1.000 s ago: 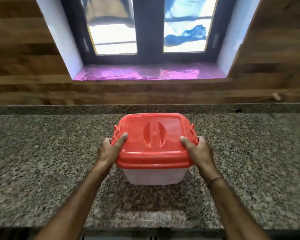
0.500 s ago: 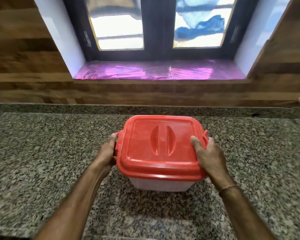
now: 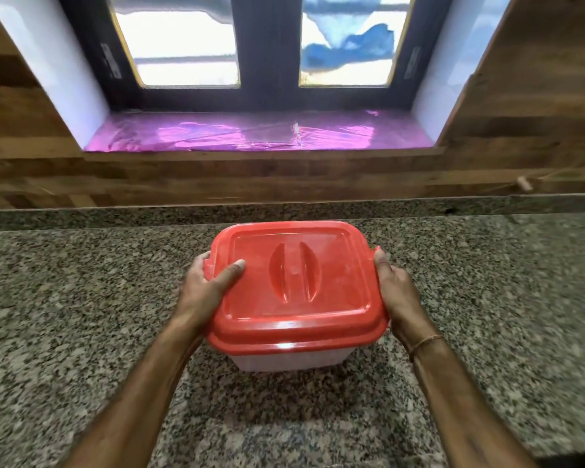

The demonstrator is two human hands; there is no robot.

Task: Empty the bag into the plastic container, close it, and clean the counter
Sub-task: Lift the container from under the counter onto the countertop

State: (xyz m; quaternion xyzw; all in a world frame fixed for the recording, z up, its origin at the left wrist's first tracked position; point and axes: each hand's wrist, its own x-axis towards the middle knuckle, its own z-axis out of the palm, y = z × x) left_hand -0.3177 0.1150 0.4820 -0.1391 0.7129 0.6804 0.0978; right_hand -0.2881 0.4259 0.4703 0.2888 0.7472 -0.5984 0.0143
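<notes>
A translucent plastic container (image 3: 291, 361) with a red lid (image 3: 294, 282) stands in the middle of the speckled granite counter (image 3: 81, 315). The lid sits on top and covers it; the contents are hidden. My left hand (image 3: 205, 290) grips the lid's left edge, thumb lying on top of the lid and fingers curled around the side latch. My right hand (image 3: 397, 297) grips the lid's right edge, with its fingers down the side by the right latch. No bag is in view.
Behind the counter runs a low granite ledge (image 3: 318, 207) and a wooden wall. Above it is a window sill lined with shiny pink foil (image 3: 257, 133). The counter's front edge lies just below my forearms.
The view has shifted, so the container sits more to the right. My left thumb has come back onto the lid top. My right thumb has slid off the top to the lid's right edge.
</notes>
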